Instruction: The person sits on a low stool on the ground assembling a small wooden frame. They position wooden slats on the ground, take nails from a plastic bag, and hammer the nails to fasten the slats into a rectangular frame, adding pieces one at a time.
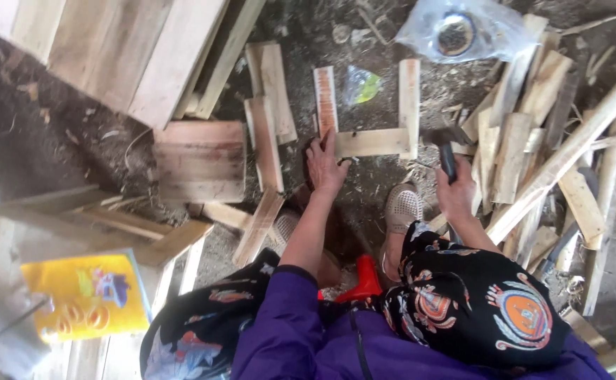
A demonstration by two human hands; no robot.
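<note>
While you are crouching over the dirt floor, your left hand (325,165) is pressing flat, fingers spread, on the left end of a short wooden crosspiece (371,142) whose long axis is running left to right. Your right hand (456,191) is closing around the black handle of a hammer (440,144), its head hovering just off the crosspiece's right end. Two upright slats (325,98) (409,105) are meeting the crosspiece from the far side. The left hand is touching the work; the right is lying near, beside the scrap timber pile (554,148).
</note>
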